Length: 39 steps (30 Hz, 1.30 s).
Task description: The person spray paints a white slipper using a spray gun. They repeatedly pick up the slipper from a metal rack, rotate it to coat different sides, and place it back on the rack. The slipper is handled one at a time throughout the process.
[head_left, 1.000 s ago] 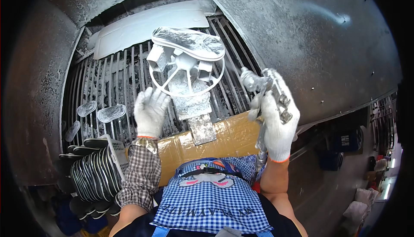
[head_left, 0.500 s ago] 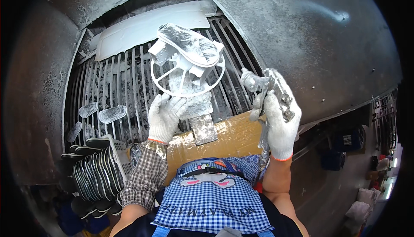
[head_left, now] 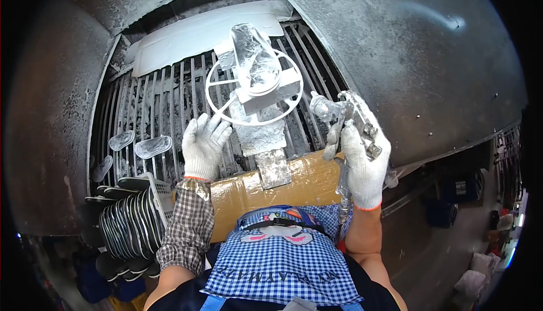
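Observation:
My right hand (head_left: 366, 161), in a white knit glove, is closed round a spray gun (head_left: 332, 110) caked with pale coating; its nozzle points left toward the wheel. My left hand (head_left: 203, 148), also gloved, is open with spread fingers beside the near left rim of the white spoked wheel (head_left: 249, 123). Whether its fingertips touch the rim I cannot tell. On the wheel's white block supports (head_left: 271, 100) lies a shoe-sole-shaped piece (head_left: 255, 56) with a shiny, film-like top and white edge, its long side running away from me. Under the wheel is a crusted base (head_left: 260, 135).
Coated metal bars (head_left: 181, 84) form the booth floor, between dark side walls (head_left: 407, 56). Several small film-topped ovals (head_left: 153, 147) lie at left. Near left, a white basket (head_left: 163, 198) borders a row of dark soles (head_left: 130, 226). A tape-covered brown ledge (head_left: 237, 198) lies before me.
The wheel has turned, so the sole-shaped piece now points more nearly toward me. My left hand has drawn back leftward from the rim with fingers spread. The spray gun stays in my right hand.

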### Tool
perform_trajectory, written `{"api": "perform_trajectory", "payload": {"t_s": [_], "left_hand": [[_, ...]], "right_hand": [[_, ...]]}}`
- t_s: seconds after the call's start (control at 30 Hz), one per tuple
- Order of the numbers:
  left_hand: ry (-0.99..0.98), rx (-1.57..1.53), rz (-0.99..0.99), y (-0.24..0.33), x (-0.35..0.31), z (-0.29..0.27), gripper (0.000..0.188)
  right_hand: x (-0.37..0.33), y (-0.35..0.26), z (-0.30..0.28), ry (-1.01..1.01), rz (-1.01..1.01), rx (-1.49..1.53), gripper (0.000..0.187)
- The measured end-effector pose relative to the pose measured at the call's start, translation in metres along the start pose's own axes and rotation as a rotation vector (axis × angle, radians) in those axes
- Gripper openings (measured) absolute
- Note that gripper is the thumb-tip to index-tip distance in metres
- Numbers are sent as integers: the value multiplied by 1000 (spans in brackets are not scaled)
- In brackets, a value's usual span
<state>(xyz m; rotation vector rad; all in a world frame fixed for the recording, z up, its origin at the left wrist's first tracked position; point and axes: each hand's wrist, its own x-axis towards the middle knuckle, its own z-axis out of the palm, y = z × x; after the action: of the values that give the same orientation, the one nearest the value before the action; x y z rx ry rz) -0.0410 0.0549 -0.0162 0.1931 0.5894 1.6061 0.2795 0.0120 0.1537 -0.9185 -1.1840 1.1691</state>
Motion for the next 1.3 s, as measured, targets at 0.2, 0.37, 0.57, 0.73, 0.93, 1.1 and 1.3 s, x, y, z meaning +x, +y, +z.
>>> {"api": "perform_trajectory", "payload": {"t_s": [0.2,0.37,0.57,0.73,0.93,1.1,1.3], "left_hand": [[85,-21,-13,-4,2,-16,43],[115,-15,-65,-14,-6,-25,51],[140,-8,-105,-21,-10,-34,55],[120,-36,-136,-24,-13,-34,48],[45,-29,-157,-28,-16,-21,44],[-22,-9,-164,-31,-17,-12,62],[-51,-48,-167,-30,-19,3,58]], "right_hand": [[4,2,15,-128,-17,-32,53],[18,15,18,-94,36,-10,53],[27,31,25,-52,2,18,51],[31,30,33,-76,64,114,50],[36,34,40,-78,-16,34,51],[32,34,43,-19,-21,86,54],[25,36,30,4,-79,81,54]]}}
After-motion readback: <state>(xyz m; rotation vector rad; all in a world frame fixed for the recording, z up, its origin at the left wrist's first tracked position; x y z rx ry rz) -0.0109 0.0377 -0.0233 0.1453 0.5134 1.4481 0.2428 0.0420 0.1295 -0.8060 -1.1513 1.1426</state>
